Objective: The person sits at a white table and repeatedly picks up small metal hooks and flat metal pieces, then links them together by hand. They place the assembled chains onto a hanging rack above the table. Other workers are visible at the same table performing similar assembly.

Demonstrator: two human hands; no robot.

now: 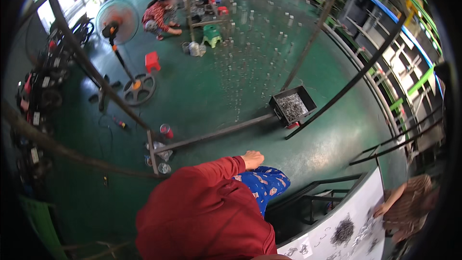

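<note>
The left hand (pixel 252 160), at the end of a red sleeve (pixel 219 169), is just above or on the blue patterned trousers (pixel 269 180); which of the two, I cannot tell. Its fingers look curled inward, but whether they grasp anything cannot be made out. The right hand is out of view.

Ahead of the left hand, bare green floor (pixel 317 156) runs up to a low metal bar (pixel 216 133), leaving open room on that side. At the bar's right end, well apart from the hand, stands a black bin (pixel 308 99) of small metal pieces (pixel 291 107), hemmed in by slanting frame posts.

To the lower right, the curved edge of a white counter (pixel 363 202) comes near the trousers. On it, inside the edge, lies a dark pile (pixel 343 231) of small parts; a co-worker's hand (pixel 381 210) reaches over the far edge.

Farther out, a standing fan (pixel 139 90) and a red stool (pixel 152 61) occupy the left floor, and another person (pixel 158 15) crouches beyond.
</note>
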